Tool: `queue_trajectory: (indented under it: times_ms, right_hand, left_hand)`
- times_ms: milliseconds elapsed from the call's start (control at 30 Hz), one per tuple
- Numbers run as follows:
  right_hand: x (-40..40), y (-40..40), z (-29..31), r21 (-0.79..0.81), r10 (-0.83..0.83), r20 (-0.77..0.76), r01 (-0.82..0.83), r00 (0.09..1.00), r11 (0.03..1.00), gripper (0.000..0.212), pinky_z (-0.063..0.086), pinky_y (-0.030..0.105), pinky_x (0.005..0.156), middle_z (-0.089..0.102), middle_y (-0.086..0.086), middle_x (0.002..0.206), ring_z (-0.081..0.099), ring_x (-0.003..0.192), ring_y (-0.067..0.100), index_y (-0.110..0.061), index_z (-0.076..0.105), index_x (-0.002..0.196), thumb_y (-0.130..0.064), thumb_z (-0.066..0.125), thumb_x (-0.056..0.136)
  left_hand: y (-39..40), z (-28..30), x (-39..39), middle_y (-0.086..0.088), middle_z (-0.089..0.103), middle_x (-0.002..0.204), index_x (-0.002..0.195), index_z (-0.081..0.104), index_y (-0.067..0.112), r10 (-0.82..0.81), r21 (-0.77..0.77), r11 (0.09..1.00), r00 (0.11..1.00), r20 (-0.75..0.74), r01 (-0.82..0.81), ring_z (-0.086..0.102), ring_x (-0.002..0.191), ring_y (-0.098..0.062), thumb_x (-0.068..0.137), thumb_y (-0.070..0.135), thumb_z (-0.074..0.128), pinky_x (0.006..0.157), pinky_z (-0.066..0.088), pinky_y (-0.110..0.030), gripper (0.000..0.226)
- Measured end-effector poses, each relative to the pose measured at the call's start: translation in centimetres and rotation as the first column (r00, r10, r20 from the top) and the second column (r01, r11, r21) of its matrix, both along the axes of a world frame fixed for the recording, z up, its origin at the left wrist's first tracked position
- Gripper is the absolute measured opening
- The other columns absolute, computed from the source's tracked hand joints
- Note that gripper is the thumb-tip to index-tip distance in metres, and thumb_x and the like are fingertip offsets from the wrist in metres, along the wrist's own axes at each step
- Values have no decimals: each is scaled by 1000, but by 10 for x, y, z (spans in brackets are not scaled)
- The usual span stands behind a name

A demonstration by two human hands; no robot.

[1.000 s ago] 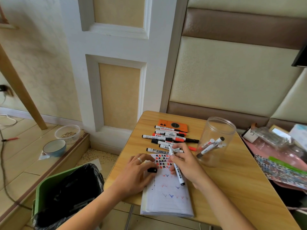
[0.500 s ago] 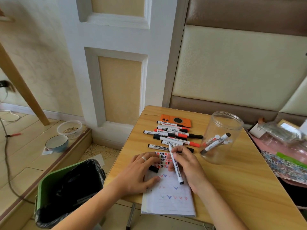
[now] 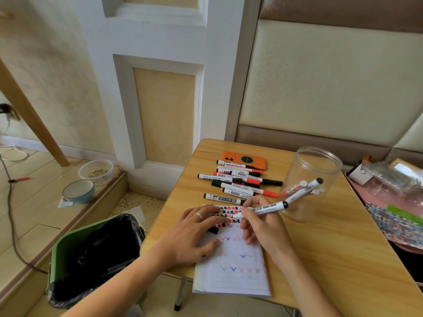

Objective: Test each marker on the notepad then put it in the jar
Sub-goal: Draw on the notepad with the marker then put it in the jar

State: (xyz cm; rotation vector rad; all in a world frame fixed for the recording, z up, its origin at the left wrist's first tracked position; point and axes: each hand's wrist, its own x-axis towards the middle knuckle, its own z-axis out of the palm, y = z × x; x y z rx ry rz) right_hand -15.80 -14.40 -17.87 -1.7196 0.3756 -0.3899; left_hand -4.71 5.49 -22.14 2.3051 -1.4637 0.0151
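Fingers of the right hand [image 3: 263,227] pinch one white marker [image 3: 266,209] near its uncapped end, the nib down on the upper part of the notepad [image 3: 235,271] and the black-tipped barrel slanting up and away to the right, toward the jar [image 3: 313,177]. Just left of that grip the left hand [image 3: 194,234] lies flat and spread on the pad's left edge, fingers straight, a ring on one of them; a black cap [image 3: 212,229] shows beneath its fingertips, though whether the hand presses it I cannot tell. Beyond the grip, farther up the wooden table [image 3: 332,248], lies a loose cluster of markers [image 3: 238,181], about eight, some overlapping so the count is unsure. Behind them sits one orange flat case [image 3: 245,159]. To the right of the grip stands the single clear jar, upright and open-topped, with two markers inside leaning against its wall. The pad's page carries several rows of small red and blue check marks. Left of the table, lower down, stands one green bin [image 3: 68,252] lined with a black bag.
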Motion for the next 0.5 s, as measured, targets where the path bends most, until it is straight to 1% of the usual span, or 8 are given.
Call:
queue_trajectory:
  times_ms: [67, 133, 200, 267, 400, 500]
  right_hand:
    - [1, 1, -1, -29, -13, -33, 12, 999, 1000, 10, 53, 34, 48, 71, 14, 75, 65, 52, 28, -19, 63, 90, -13, 62, 99]
    - [3, 2, -1, -87, -39, -56, 34, 998, 996, 12, 53, 34, 47, 71, 12, 70, 67, 50, 30, -18, 63, 86, -19, 68, 97]
    - [4, 4, -3, -154, -77, -75, 65, 994, 986, 17, 50, 31, 43, 69, 12, 60, 65, 46, 30, -16, 61, 84, -22, 71, 96]
    - [5, 8, -4, -199, -116, -90, 96, 989, 975, 18, 46, 29, 39, 65, 15, 54, 61, 40, 27, -12, 59, 82, -19, 70, 95]
    - [7, 13, -5, -225, -155, -101, 129, 983, 966, 19, 39, 27, 36, 62, 18, 55, 56, 36, 23, -7, 57, 80, -14, 69, 92]
    - [6, 13, -4, -227, -157, -103, 131, 982, 965, 19, 40, 27, 36, 63, 17, 55, 57, 36, 22, -8, 57, 79, -14, 69, 92]
  left_hand:
    - [0, 1, 0, 16, 23, 162, 149, 33, 49, 1, 2, 1000, 1000, -2, -1, 12, 152, -5, 98, 57, 42, 125, 9, -40, 53]
    - [0, 2, -1, 15, 22, 162, 149, 32, 50, -4, 3, 1000, 1000, -6, 4, 13, 151, -6, 98, 56, 43, 125, 9, -39, 53]
    - [0, 2, -1, 15, 20, 162, 148, 31, 51, -6, 9, 1000, 1000, -9, 6, 15, 150, -7, 98, 55, 43, 125, 8, -38, 52]
    - [0, 3, -1, 14, 19, 162, 148, 30, 51, -8, 22, 1000, 1000, -6, 8, 15, 150, -7, 98, 55, 41, 124, 8, -38, 51]
    - [0, 2, -2, 12, 13, 166, 153, 21, 51, -7, 64, 998, 1000, 23, 5, 8, 152, -7, 96, 61, 27, 125, 3, -37, 58]
    - [0, 3, -2, 10, 12, 166, 155, 18, 52, -4, 74, 997, 1000, 27, 2, 5, 153, -8, 96, 62, 25, 124, -1, -33, 60]
